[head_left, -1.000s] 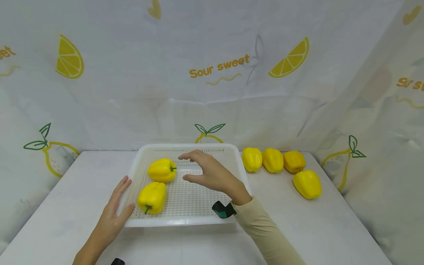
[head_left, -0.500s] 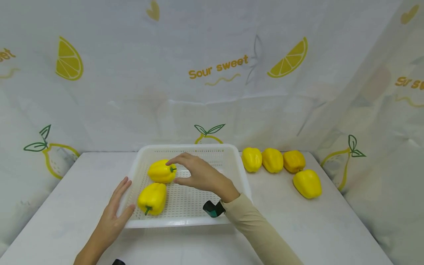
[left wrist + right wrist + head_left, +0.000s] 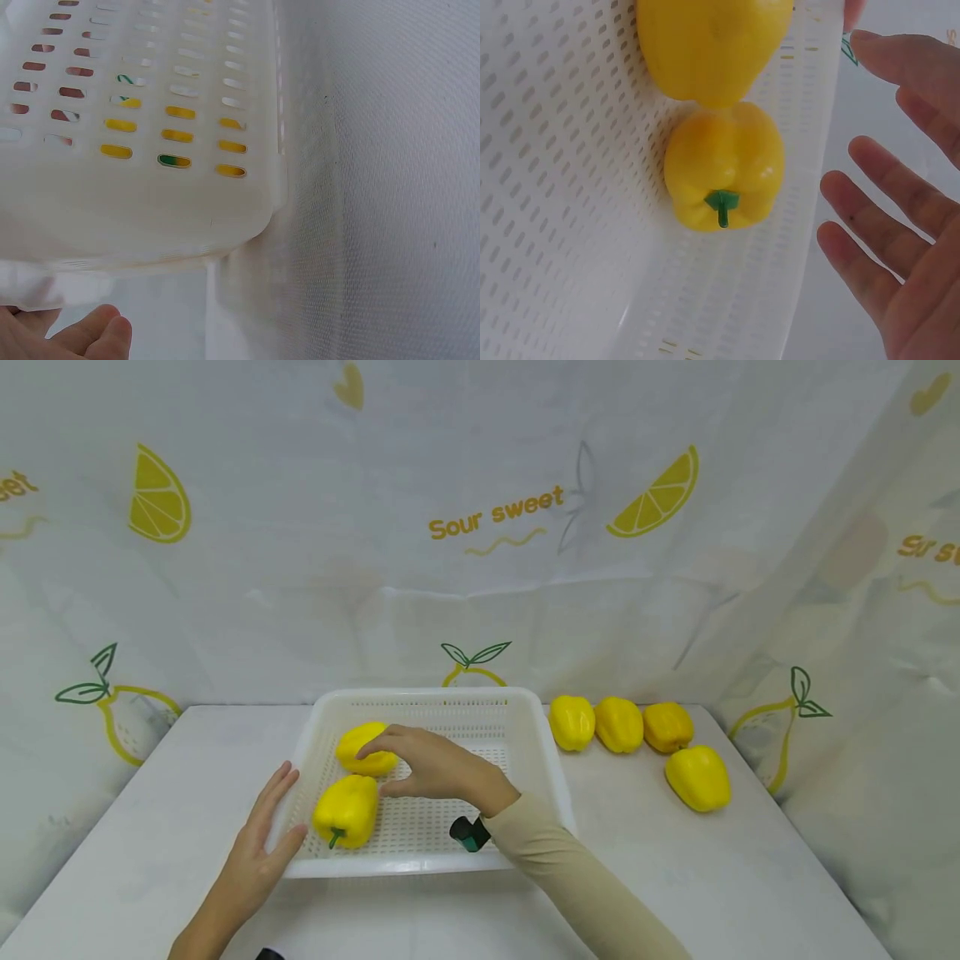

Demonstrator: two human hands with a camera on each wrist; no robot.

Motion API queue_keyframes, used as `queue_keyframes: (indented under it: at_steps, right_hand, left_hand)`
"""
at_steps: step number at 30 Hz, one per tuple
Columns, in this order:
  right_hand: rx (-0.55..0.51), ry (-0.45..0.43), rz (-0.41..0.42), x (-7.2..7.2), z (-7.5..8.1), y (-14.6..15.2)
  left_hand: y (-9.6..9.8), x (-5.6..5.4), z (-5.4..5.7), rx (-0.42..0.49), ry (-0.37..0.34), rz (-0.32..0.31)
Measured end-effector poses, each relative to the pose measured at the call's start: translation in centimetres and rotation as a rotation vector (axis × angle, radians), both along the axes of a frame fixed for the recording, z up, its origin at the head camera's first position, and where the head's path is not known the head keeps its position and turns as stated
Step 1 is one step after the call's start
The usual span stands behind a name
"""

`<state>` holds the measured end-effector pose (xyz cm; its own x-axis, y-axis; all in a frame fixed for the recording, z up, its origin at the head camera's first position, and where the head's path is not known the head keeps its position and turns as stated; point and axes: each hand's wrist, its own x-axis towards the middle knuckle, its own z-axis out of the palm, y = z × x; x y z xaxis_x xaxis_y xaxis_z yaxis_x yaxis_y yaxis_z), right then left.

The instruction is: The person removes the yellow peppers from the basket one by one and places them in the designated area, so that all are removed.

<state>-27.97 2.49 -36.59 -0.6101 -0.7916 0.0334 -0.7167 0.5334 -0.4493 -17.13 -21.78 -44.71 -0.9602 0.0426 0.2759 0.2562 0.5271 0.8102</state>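
On the white table [image 3: 420, 918], the basket [image 3: 420, 863] sits beneath the right hand [image 3: 431, 767], whose thumb and fingers are parted, gripping nothing. The left hand [image 3: 258, 852], fingers extended, is at the basket's left side. The work looks partway: two peppers are inside, the far pepper [image 3: 354, 748] under the right fingertips, contact unclear, the near pepper [image 3: 346, 810] beside the thumb; four lie outside, rightward of that hand: a row of three peppers [image 3: 618, 725] and the corner pepper [image 3: 697, 778].

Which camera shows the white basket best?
The head view: nearly all of the white basket shows, though the right hand hides some. The left wrist view has only a close piece of its holed wall; the right wrist view, part of its inside, with two yellow peppers.
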Motion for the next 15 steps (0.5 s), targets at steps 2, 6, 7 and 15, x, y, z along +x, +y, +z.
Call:
queue_keyframes:
  at_steps: [2,6,7,15]
  right_hand:
    - [0.007,-0.020,0.001,0.0,-0.1,-0.3]
    - [0.037,-0.044,0.034,-0.1,-0.3,-0.8]
    - [0.046,-0.045,0.047,-0.1,-0.4,-0.9]
    - [0.071,-0.076,0.093,-0.3,-1.0,-1.6]
  left_hand:
    - [0.0,0.0,0.1,0.006,-0.003,-0.003]
    - [0.0,-0.1,0.2,0.016,-0.009,-0.005]
    - [0.0,-0.1,0.2,0.021,-0.012,-0.006]
    - [0.0,-0.2,0.2,0.031,-0.033,-0.008]
